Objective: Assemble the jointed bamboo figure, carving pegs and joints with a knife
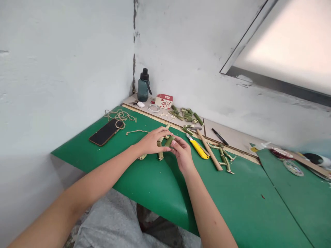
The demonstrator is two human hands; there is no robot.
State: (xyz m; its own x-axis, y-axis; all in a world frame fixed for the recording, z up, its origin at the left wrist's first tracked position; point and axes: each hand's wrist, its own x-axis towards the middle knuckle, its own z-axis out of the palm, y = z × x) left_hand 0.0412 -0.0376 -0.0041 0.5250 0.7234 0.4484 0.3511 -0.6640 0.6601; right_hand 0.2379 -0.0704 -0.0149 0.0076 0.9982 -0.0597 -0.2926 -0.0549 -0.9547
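A short green bamboo piece (169,141) is held up between both hands above the table. My left hand (153,140) is closed round it from the left, thumb below and fingers above. From the right, my right hand (182,151) pinches its other end. Under and behind my left hand lie more joined bamboo pieces (160,155), partly hidden by the fingers. Just right of my right hand is a yellow utility knife (198,148). Beside the knife lies a hammer (210,151) with a wooden handle.
A phone (106,132) and tangled twine (120,116) lie left on the green tabletop (155,186). Along the wall stand a water bottle (143,86), a small box (163,101) and cut bamboo (188,114). A bamboo figure (225,158), marker (219,136) and tape roll (293,168) are rightward.
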